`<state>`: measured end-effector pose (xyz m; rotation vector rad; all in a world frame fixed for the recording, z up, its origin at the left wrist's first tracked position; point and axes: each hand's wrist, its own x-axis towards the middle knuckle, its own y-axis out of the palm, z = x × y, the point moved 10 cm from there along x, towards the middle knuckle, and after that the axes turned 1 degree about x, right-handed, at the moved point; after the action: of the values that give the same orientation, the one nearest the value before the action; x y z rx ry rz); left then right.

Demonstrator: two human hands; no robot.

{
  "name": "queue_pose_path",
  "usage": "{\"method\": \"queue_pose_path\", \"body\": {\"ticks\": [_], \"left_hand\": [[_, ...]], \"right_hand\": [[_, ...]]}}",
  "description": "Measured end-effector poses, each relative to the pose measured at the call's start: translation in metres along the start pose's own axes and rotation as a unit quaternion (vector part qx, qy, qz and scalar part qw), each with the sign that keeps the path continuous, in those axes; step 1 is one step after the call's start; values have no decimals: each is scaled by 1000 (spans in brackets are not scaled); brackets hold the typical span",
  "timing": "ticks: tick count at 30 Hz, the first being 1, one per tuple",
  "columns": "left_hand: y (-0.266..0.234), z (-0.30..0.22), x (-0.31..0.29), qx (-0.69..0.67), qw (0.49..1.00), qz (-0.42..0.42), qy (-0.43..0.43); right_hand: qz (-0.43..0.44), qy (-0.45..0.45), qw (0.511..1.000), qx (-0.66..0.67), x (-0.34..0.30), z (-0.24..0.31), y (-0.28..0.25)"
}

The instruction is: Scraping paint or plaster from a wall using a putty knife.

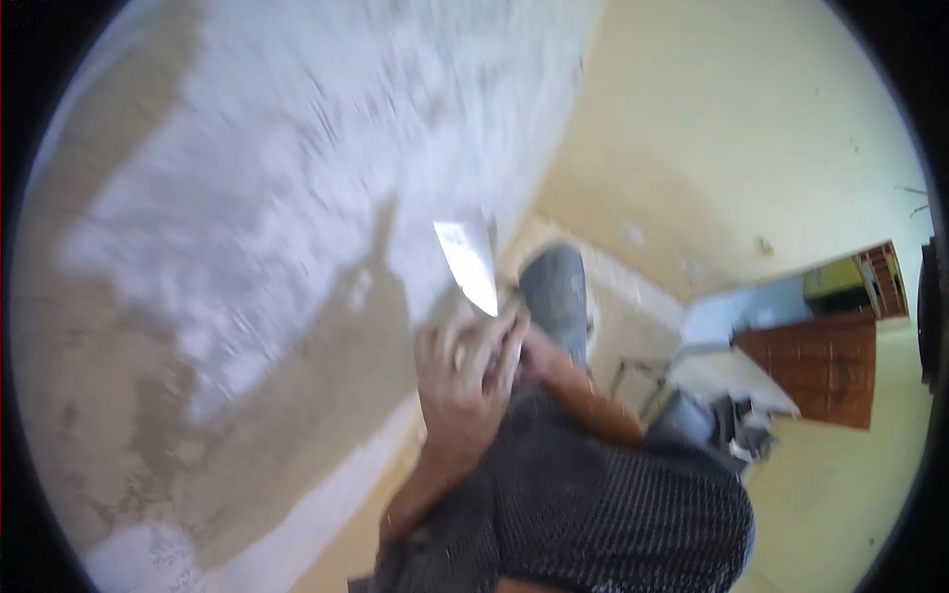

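Note:
A metal putty knife (469,269) with a bright, tapering blade sticks up from between my hands, in front of a wall patched with white. My left hand (463,371), dusty with pale powder, lies closed with its fingers bent around the base of the blade. Behind it and partly covered is my right hand (532,354), closed at the same spot, where the handle is hidden. The hands touch each other. Light glares off the blade, and the view is slightly blurred.
The white-coated wall (257,217) fills the left side and carries my shadow. A yellow wall (712,128) meets it at a corner. At the right are a brown wooden door (811,371), a pale board (732,379) and dark piled items (743,432). My grey-clad leg (556,292) shows below.

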<state>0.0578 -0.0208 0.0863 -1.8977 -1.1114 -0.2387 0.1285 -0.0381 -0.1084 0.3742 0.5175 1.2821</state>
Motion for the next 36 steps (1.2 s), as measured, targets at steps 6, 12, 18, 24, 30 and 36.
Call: {"method": "queue_pose_path", "body": {"ticks": [6, 12, 18, 24, 30, 36], "left_hand": [[-21, 21, -13, -34, 999, -7, -28], [-11, 38, -25, -92, 993, -21, -68], [5, 40, -1, -122, 990, -15, -61], [-13, 70, 20, -210, 961, -55, -170], [-95, 28, 90, -402, 902, -151, -45], [-158, -21, 132, -167, 958, -233, -11]], "right_hand": [[-163, -82, 859, -478, 10, -29, -69], [-84, 148, 954, -247, -26, -52, -71], [-4, 119, 981, 156, -12, 23, -4], [-105, -254, 898, -344, -8, 177, 72], [-74, -485, 737, -465, -21, 275, 191], [-72, -498, 717, -482, 8, 286, 209]]}}
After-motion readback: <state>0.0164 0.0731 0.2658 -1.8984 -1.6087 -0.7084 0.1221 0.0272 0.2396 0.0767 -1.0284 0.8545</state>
